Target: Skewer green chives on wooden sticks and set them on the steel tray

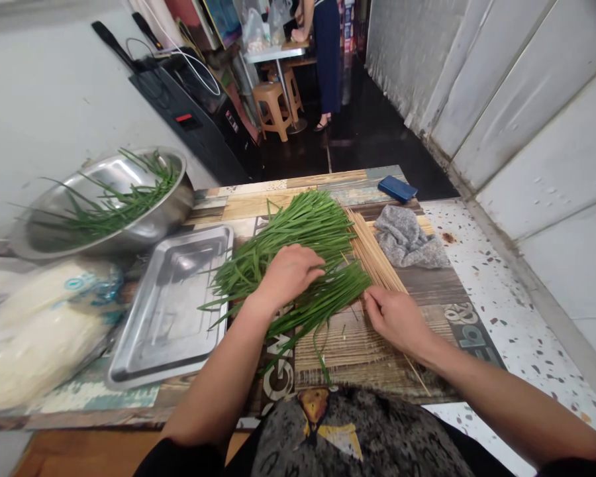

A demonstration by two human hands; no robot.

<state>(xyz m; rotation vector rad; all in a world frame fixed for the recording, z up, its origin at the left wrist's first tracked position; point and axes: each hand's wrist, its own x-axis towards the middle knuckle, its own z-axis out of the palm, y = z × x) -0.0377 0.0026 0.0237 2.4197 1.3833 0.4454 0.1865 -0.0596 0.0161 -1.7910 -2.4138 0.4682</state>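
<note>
Chives (302,228) slender, bright green, loosely heaped; left hand (292,273) over them, right hand (396,319) at ends; cannot tell either grip.

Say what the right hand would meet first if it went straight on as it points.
The right hand would likely meet the green stalks first: their ends lie right beside it, though contact is hard to judge.

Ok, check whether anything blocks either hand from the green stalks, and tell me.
Nothing visible does. The left hand is right over the green stalks, and the right hand is at their near right ends. The thin wooden sticks run alongside and pass under the right hand, not in its way.
</note>
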